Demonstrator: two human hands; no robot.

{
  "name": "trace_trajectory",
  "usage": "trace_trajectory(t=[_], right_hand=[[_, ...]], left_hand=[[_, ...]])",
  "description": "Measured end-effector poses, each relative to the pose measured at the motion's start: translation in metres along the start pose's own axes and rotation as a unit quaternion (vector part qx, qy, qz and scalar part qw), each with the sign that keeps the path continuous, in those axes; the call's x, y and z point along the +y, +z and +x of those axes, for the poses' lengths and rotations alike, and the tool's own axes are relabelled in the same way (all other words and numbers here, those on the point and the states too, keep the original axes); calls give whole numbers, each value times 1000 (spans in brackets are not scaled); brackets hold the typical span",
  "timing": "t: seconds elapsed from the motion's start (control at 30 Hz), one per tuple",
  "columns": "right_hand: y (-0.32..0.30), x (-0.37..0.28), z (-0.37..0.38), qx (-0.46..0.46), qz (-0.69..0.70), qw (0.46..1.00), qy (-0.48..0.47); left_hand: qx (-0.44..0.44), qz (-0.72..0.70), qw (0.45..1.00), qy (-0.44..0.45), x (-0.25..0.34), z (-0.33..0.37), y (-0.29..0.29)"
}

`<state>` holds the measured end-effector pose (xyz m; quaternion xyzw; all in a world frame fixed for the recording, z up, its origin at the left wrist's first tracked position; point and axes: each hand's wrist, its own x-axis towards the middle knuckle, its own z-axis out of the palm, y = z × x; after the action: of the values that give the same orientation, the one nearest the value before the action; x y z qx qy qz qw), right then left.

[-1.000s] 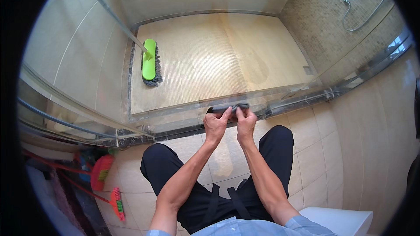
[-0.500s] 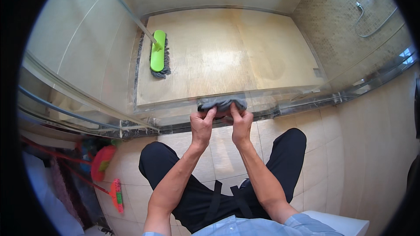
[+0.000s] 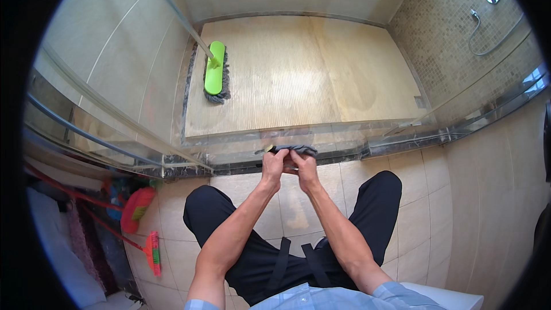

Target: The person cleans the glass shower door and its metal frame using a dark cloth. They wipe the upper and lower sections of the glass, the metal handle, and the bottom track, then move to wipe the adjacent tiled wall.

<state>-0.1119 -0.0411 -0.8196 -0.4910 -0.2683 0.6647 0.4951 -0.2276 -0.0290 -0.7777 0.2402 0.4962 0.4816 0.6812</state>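
A dark grey cloth point(image 3: 306, 150), bunched into a narrow roll, is gripped between both my hands in front of the shower threshold. My left hand point(image 3: 272, 170) is closed on its left part, where a small pale yellowish bit shows at the end. Close beside it, my right hand point(image 3: 306, 172) pinches the cloth's right part, thumb on top. Fingers beneath the cloth are mostly hidden.
A bright green flat mop point(image 3: 214, 69) with grey strands stands on the ribbed shower floor point(image 3: 287, 92). Glass panels flank the dark stone threshold point(image 3: 235, 168). A red-handled broom point(image 3: 152, 254) and a pink dustpan point(image 3: 138, 209) are at left. A hand shower point(image 3: 474, 14) hangs at right.
My hands have come closer together and slightly lower. Between them the cloth has gone from a wider, looser bundle to a narrower one. The mop stays where it was.
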Motion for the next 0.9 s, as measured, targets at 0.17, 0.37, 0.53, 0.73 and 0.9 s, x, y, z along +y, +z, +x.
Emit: trace_trajectory(t=[0.17,0.37,0.53,0.73,0.9], right_hand=[[-8,-56,-13,61,-123,978,-154],[14,-115,-41,99,-21,971,-218],[7,-48,-13,105,-82,968,-213],[5,12,13,99,-101,973,-184],[4,69,40,119,-63,989,53]], left_hand=[[-184,117,964,154,24,-16,11],[-219,124,952,175,55,-24,-12],[-117,250,961,-24,32,-9,-25],[-27,240,950,-196,-7,2,-18],[43,160,966,-197,-44,3,-29]])
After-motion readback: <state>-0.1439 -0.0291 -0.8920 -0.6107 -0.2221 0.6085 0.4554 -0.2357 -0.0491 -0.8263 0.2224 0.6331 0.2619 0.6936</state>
